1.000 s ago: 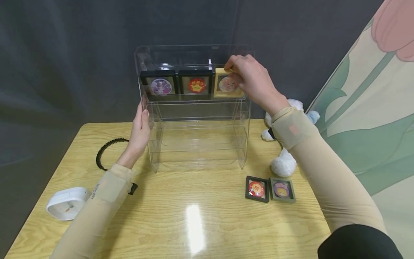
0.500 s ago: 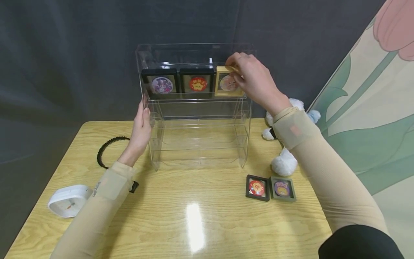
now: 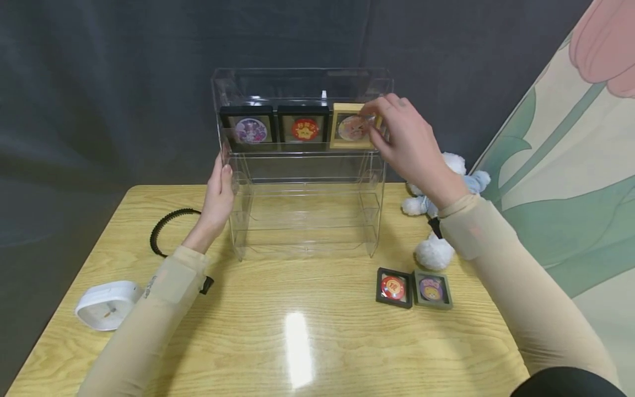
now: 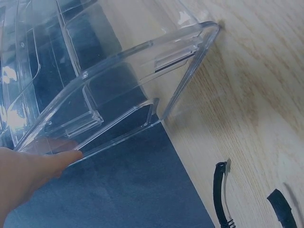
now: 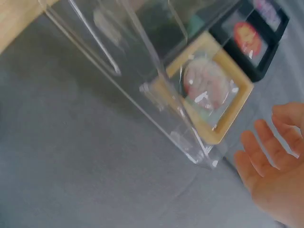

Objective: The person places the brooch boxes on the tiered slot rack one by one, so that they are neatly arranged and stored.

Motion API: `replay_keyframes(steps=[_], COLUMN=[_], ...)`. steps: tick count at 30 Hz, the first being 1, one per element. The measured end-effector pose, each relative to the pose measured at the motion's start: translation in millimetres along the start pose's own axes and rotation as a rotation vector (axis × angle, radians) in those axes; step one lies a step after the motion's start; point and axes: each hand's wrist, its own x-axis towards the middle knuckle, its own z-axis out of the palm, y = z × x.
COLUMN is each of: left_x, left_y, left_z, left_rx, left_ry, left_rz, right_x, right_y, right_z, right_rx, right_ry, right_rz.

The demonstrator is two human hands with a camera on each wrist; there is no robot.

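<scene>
A clear plastic tiered display rack (image 3: 237,220) stands upright on the wooden table. My left hand (image 3: 217,193) grips its left side edge; in the left wrist view the thumb lies on one side of the panel, with fingers showing through from behind. Along the top tier sit a black frame with a purple badge (image 3: 249,131), a black frame with a red badge (image 3: 305,129) and a yellow frame with a pinkish badge (image 3: 349,128). Beside the yellow frame (image 5: 205,88), my right hand (image 3: 409,146) holds nothing; the right wrist view shows its fingers loosely bent and apart from it.
A black frame (image 3: 394,288) and a grey-green frame (image 3: 432,290) lie at front right. Behind them is a white-and-blue plush toy (image 3: 434,252), partly behind my right arm. At left are a black toothed headband (image 3: 161,227) and a white clock-like object (image 3: 108,305).
My right hand has let go of the yellow frame's top edge and shifted right and slightly down. The yellow frame stays on the top tier. My left hand keeps its grip on the rack.
</scene>
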Motion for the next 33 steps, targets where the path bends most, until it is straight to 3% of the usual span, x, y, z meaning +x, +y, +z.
replay_keyframes(steps=[7,14,19,26,33], left_x=[2.5,5.0,6.1,6.2,7.3], left_y=[-3.3,-6.3,-7.3,-10.7,-12.1], left_z=[1.7,3.8,4.0,7.7,8.2], left_rx=[0.009,0.007,0.006,0.001,0.009], left_ry=[0.005,0.014,0.005,-0.002,-0.003], left_rz=[-0.002,-0.008,-0.028,-0.029,-0.013], right_x=[-73.2,-146.8,-187.6,-221.3,-231.0], right_y=[-4,10,20,29,33], right_z=[19,54,75,95,105], right_rx=[0.088,0.161,0.178,0.151,0.109], right_ry=[-0.035,-0.168,-0.285,-0.352,-0.394], right_rz=[0.019,0.094,0.153,0.109,0.058])
